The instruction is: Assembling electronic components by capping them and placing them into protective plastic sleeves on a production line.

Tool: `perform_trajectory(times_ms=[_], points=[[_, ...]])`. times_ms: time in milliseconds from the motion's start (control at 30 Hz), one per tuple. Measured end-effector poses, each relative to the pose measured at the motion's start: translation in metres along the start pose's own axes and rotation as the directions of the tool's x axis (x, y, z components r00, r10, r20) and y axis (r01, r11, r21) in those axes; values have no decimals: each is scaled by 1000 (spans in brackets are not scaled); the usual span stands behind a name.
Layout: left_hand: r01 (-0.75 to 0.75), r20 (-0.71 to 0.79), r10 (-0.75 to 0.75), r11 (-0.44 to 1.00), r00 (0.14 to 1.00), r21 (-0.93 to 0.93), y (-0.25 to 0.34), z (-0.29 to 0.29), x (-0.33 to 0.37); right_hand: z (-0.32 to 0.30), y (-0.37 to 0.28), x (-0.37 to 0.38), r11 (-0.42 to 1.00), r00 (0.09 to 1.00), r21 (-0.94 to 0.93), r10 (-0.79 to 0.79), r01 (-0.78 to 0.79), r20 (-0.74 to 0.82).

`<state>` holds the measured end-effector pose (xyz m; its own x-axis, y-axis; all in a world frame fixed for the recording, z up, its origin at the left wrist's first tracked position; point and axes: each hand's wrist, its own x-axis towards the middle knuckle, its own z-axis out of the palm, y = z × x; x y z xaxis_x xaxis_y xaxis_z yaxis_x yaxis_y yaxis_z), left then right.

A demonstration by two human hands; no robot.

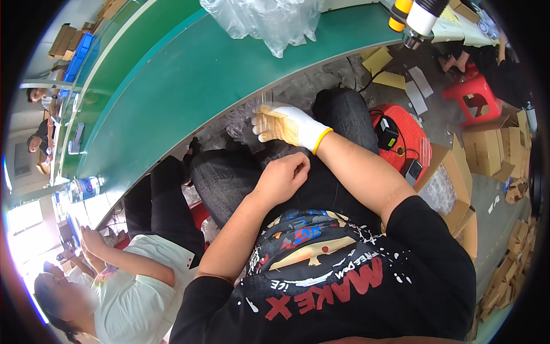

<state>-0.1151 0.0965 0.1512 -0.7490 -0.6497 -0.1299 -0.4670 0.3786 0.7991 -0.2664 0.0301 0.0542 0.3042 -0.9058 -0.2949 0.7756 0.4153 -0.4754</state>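
My right hand (pixel 289 126) wears a white knit glove with a yellow coated palm and a yellow cuff. It is over my lap, just off the table's edge, its fingers pointing left and closed on a small clear plastic piece (pixel 266 98). The piece is see-through, so its exact shape is hard to make out. My left hand (pixel 282 179) is bare and rests on my lap below the glove, fingers curled in, with nothing visible in it. Beyond the glove, crumpled clear plastic film (pixel 242 121) lies below the table edge.
The green table (pixel 189 74) curves across the front, bearing clear plastic bags (pixel 266 20) and a water bottle (pixel 82 189). A yellow-and-white tool (pixel 421 20) hangs at upper right. A red stool (pixel 395 146) with chargers and an open carton (pixel 458 195) stand right; a co-worker (pixel 137 292) sits left.
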Motion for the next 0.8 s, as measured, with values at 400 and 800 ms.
perform_trajectory(times_ms=[400,800], points=[[450,-484,-248,816,839,363,-180,-122,-22,18,-10,-8,971,981,-183,170,-151,93],[460,-707,-52,792,705,401,-207,-109,2,45,14,-6,449,988,-885,-24,-126,-153]])
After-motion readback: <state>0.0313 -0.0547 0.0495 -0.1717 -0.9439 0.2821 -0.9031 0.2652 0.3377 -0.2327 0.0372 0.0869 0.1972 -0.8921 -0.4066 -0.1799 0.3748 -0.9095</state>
